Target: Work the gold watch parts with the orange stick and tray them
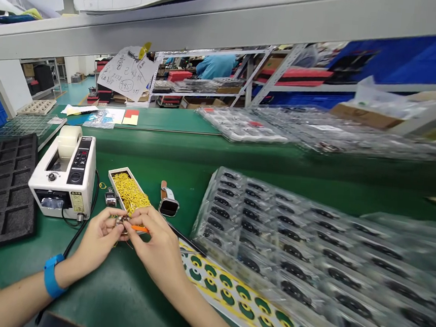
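Note:
In the head view my left hand (pixel 100 237), with a blue band at the wrist, is closed on a small shiny metallic part (pixel 121 221) whose kind I cannot make out. My right hand (pixel 157 242) pinches a thin orange stick-like tool (pixel 140 228) close against that part; its tip is hidden by the fingers. Just beyond both hands lies an open white box (pixel 115 171) full of yellow rings (pixel 127 190). A smartwatch (pixel 169 207) with a strap rests right of the box. A small dark-faced watch-like piece (pixel 110 198) sits to its left.
A white tape dispenser (pixel 64 175) and a black compartment tray (pixel 4 190) stand at the left. Clear plastic trays of dark parts (pixel 250 227) fill the right side. A sheet of yellow-and-green stickers (pixel 226 281) lies beside my right forearm. A shelf beam (pixel 200 19) crosses above.

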Tool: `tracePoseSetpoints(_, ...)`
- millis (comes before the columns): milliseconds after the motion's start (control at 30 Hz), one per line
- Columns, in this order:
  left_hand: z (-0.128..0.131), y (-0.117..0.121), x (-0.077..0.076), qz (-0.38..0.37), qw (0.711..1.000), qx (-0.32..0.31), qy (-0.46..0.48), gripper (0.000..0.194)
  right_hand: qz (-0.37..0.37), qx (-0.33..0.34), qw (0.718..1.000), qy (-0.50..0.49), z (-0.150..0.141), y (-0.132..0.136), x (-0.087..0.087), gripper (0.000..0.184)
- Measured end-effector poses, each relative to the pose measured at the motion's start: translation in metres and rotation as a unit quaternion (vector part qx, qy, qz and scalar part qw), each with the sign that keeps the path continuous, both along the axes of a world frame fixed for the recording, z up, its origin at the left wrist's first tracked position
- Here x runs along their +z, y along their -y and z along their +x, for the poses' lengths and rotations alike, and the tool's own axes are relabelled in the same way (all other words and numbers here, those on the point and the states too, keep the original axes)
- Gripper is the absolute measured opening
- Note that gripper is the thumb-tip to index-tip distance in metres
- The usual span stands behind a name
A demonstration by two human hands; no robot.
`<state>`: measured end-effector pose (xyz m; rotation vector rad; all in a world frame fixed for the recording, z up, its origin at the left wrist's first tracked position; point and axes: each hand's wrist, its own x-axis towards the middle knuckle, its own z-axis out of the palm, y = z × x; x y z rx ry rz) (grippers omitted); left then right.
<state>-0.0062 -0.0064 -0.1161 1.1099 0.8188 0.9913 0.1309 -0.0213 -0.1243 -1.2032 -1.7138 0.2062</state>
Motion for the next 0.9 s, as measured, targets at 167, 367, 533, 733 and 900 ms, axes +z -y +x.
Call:
tracePoseSetpoints(167, 0.0, 0.001, 0.001, 0.009, 0.999, 0.035, -0.011, 0.051, 0.031, -0.056, 0.998, 0.014, -0.002, 0.0, -0.003, 0.003)
tracePoseSetpoints(367, -0.006, 0.003, -0.007, 0.057, 0.995, 0.025, -0.075, 0.035, -0.062, 0.041, 0.997, -0.034, 0.0, -0.007, 0.002, 0.015)
tracePoseSetpoints(533, -0.011, -0.002, -0.003, 0.184, 0.949, 0.011, -0.254, 0.012, 0.033, 0.019, 0.998, 0.058, 0.002, -0.004, 0.004, 0.013)
tracePoseSetpoints(733, -0.012, -0.006, 0.009, 0.105, 0.976, 0.055, -0.183, 0.013, 0.281, 0.003, 0.943, 0.176, 0.004, 0.014, 0.002, 0.015)
tracePoseSetpoints(900, -0.009, -0.001, 0.008, -0.029, 0.997, 0.018, -0.076, 0.038, 0.287, -0.037, 0.933, 0.215, 0.001, 0.014, -0.001, 0.018)
